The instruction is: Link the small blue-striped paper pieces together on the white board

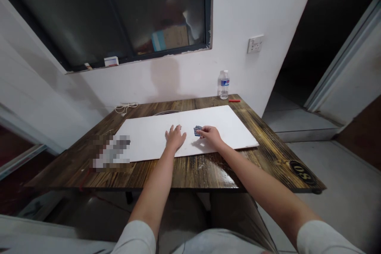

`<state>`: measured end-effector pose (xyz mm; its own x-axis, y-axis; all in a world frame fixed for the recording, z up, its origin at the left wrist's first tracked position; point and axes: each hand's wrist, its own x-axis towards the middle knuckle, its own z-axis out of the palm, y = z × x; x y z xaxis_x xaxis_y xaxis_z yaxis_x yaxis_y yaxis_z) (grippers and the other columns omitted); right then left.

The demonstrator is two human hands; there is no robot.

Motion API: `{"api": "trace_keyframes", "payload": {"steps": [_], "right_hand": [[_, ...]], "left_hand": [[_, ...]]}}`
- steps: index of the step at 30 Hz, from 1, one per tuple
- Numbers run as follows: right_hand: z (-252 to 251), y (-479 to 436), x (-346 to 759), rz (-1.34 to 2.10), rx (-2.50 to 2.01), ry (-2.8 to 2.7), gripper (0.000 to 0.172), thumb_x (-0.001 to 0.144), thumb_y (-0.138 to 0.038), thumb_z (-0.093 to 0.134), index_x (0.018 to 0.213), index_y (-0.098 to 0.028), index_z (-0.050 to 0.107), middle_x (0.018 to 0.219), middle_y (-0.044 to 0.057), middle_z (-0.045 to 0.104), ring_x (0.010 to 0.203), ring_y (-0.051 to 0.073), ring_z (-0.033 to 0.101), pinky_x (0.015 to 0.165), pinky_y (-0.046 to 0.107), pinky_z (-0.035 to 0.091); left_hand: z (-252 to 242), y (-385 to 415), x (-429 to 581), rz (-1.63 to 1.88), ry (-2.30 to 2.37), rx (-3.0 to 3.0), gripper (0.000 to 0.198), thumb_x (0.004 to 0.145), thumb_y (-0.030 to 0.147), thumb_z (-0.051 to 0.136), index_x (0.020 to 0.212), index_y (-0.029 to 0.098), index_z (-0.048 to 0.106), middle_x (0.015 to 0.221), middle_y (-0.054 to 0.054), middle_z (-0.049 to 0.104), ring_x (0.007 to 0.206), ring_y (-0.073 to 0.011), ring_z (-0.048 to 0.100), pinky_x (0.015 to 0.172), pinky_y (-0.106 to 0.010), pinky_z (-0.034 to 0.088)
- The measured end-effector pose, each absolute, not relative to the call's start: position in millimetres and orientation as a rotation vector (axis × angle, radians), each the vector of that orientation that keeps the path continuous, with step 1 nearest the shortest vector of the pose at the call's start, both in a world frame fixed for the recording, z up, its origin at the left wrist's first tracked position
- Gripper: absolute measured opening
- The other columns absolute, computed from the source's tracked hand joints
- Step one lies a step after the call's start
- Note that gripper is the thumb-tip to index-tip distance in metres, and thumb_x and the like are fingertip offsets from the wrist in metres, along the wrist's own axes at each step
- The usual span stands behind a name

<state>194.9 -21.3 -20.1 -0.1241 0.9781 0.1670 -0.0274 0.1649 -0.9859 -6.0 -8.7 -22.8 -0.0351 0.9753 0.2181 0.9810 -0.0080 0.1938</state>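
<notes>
A white board (151, 135) lies flat across the wooden table (193, 172). Over its middle, my left hand (175, 138) is palm down with its fingers spread, holding nothing. To the right of it, my right hand (210, 135) pinches a small blue-grey striped piece (197, 130) between thumb and fingers, above the board. The piece's right end is hidden by the fingertips, and what it is cannot be made out. A small pale bit is near my left fingertips, too small to tell.
At the table's back right stand a clear plastic bottle (224, 85) and, beside it, a red pen-like stick (234, 101). A white cord (125, 107) lies at the back left. A blurred patch covers the board's left end. The wall is behind.
</notes>
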Motion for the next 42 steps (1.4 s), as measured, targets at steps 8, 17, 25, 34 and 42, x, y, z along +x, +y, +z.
{"api": "trace_keyframes", "payload": {"steps": [8,17,25,34,42], "right_hand": [[-15,-24,197,1.148,-1.060,-1.354,0.034,0.062,-0.049,0.073,0.060,-0.017,0.061,0.052,0.002,0.062,0.053,0.016,0.056,0.057,0.028,0.041],[-17,-21,198,1.207,-1.021,-1.323,0.036,0.059,-0.050,0.075,0.061,-0.017,0.062,0.052,0.002,0.061,0.053,0.015,0.056,0.059,0.029,0.042],[-21,-19,198,1.173,-1.041,-1.353,0.038,0.060,-0.052,0.075,0.061,-0.017,0.062,0.052,0.002,0.062,0.053,0.015,0.055,0.058,0.029,0.041],[-19,-23,197,1.154,-1.061,-1.378,0.036,0.061,-0.050,0.074,0.059,-0.017,0.059,0.051,0.001,0.060,0.052,0.015,0.053,0.056,0.028,0.039],[-19,-24,196,1.123,-1.114,-1.388,0.035,0.062,-0.050,0.072,0.057,-0.018,0.058,0.051,0.001,0.060,0.051,0.015,0.052,0.054,0.027,0.039]], "left_hand": [[-6,-21,-7,-0.525,-1.956,-2.283,0.027,0.082,0.034,0.061,0.106,0.022,0.063,0.098,-0.007,0.071,0.102,-0.0252,0.058,0.098,-0.042,0.034],[3,-28,-13,-0.539,-1.702,-2.521,0.023,0.083,0.028,0.061,0.104,0.022,0.069,0.106,-0.007,0.071,0.104,-0.0235,0.060,0.094,-0.037,0.041],[1,-28,-15,-0.447,-1.657,-2.657,0.023,0.088,0.024,0.051,0.092,0.024,0.073,0.096,-0.005,0.072,0.094,-0.0216,0.063,0.085,-0.032,0.044],[6,-36,-8,-0.462,-1.654,-2.582,0.024,0.088,0.027,0.049,0.094,0.024,0.072,0.093,-0.006,0.072,0.088,-0.0211,0.063,0.078,-0.030,0.043],[14,-41,-13,-0.420,-1.573,-2.709,0.017,0.084,0.025,0.056,0.091,0.024,0.072,0.085,-0.003,0.072,0.085,-0.0199,0.063,0.075,-0.027,0.042]]}}
